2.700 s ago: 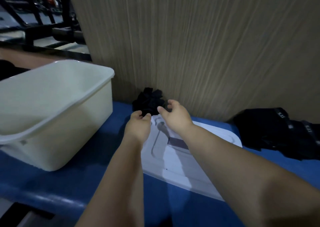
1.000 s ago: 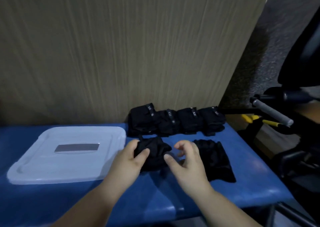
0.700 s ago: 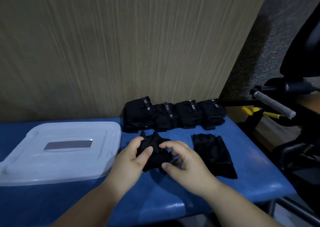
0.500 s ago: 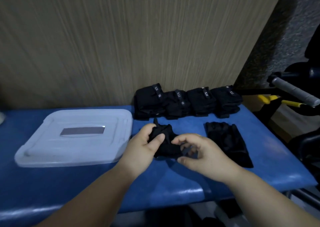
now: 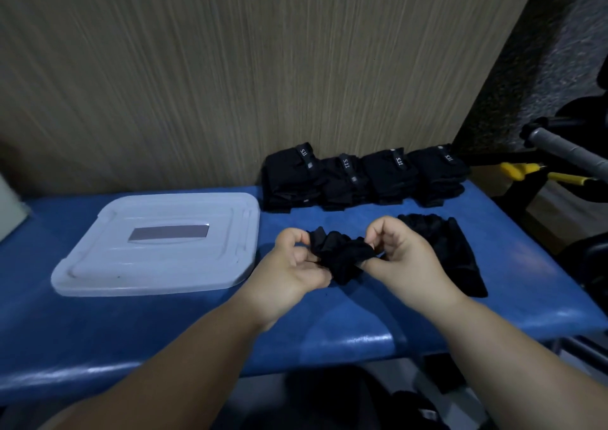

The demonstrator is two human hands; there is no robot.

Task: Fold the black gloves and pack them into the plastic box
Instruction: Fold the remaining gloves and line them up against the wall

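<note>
Centrally, crumpled black fabric glove [image 5: 342,254] pinched at either end by left hand [image 5: 289,268] and right hand [image 5: 403,258], above blue padded bench [image 5: 329,331].

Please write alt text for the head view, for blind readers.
Left hand and right hand pinch a crumpled black glove over a blue bench. Another glove lies right of it, folded gloves behind, a plastic lid at left.

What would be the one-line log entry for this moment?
phase: folding | left hand: grips black glove | right hand: pinches same glove | folded gloves: four in row | lid: flat on bench
</note>
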